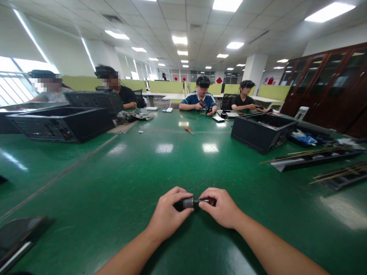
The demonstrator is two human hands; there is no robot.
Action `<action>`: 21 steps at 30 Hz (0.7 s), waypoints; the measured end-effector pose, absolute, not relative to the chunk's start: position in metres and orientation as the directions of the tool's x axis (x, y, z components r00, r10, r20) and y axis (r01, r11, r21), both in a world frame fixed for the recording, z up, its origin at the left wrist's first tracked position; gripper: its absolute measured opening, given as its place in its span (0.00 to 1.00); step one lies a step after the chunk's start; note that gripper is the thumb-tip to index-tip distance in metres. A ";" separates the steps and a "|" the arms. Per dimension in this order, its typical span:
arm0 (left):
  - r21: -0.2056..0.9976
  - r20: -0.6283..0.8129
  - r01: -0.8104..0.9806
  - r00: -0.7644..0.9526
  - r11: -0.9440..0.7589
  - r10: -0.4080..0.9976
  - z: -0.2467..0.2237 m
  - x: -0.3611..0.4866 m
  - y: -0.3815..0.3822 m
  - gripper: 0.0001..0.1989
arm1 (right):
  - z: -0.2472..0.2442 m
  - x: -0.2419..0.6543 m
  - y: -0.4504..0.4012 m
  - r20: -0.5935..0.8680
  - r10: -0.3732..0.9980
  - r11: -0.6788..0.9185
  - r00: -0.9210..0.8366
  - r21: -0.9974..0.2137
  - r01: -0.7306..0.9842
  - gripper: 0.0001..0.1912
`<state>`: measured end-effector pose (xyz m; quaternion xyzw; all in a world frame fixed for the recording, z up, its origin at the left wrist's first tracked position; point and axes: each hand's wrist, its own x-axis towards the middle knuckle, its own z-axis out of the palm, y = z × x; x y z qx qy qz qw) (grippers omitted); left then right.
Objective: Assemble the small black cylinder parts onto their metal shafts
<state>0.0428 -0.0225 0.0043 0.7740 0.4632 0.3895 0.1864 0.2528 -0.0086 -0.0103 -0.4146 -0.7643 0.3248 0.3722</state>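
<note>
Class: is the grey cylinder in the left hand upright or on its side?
On its side: the cylinder lies level in the left hand, its shaft pointing to the right hand.

We see a smooth, glossy green surface (pixel 134 164), matt black sides on the box (pixel 249 135) at right, polished-looking wood cabinets (pixel 329 103) with glass doors (pixel 344 70); we hold a dull grey, metal-looking cylinder (pixel 188 203) and a ribbed, shinier shaft (pixel 197 201).

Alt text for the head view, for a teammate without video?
A person's left hand grips a grey-black cylinder, and the right hand a dark shaft at its end, over a green table. Farther off lie an orange-handled screwdriver and, to the right, an open black case; people sit beyond.
</note>
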 end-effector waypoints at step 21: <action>0.648 0.423 0.587 0.253 -0.486 0.870 0.006 0.039 -0.023 0.15 | -0.017 0.255 -0.004 0.200 0.934 0.296 -0.296 -0.897 0.328 0.07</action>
